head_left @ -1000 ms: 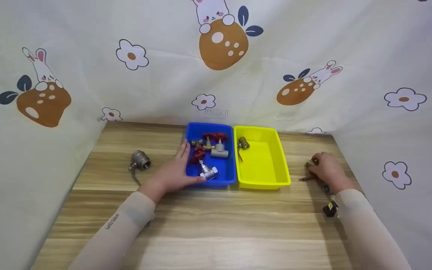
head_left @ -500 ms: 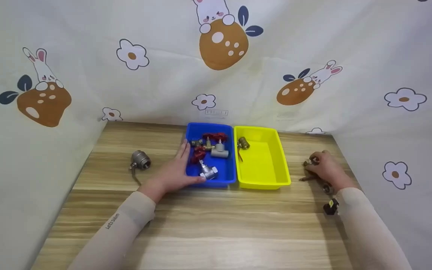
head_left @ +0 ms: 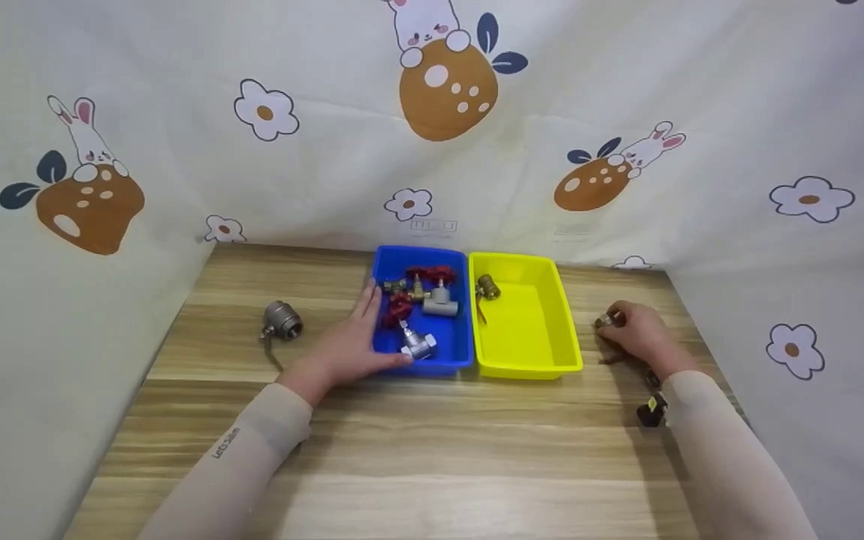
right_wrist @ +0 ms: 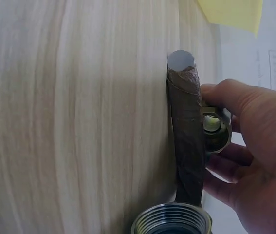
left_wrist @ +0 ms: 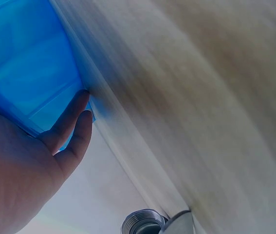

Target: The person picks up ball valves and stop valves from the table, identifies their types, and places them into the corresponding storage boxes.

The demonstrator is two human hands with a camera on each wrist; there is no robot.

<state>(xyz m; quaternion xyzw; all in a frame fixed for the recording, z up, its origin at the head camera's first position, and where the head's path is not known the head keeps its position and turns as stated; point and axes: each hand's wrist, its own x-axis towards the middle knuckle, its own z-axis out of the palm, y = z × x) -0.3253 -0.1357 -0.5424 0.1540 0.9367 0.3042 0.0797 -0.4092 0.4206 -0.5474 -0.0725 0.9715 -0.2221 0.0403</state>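
Observation:
My left hand (head_left: 342, 349) rests against the left side of the blue bin (head_left: 424, 367), fingers extended along its wall and thumb on the front rim. Inside that bin lie several valves with red handwheels, among them a silver one (head_left: 418, 345). Over at the right, my right hand (head_left: 646, 334) pinches a small brass valve (right_wrist: 215, 134) between thumb and fingers. Right beside it is the brown-wrapped lever (right_wrist: 186, 131) of a larger ball valve, whose threaded end (right_wrist: 172, 222) shows at the bottom of the right wrist view. My fingers partly hide the small valve.
A yellow bin (head_left: 529, 371) stands against the blue one, holding a brass ball valve (head_left: 488, 287) with a red lever. Left of my left hand, a large metal ball valve (head_left: 282, 320) lies on the wooden table (head_left: 447, 457). Patterned cloth (head_left: 327, 172) encloses the back and sides.
My right hand has shifted a little left with the small brass valve, toward the yellow bin. The left hand stays in place on the blue bin.

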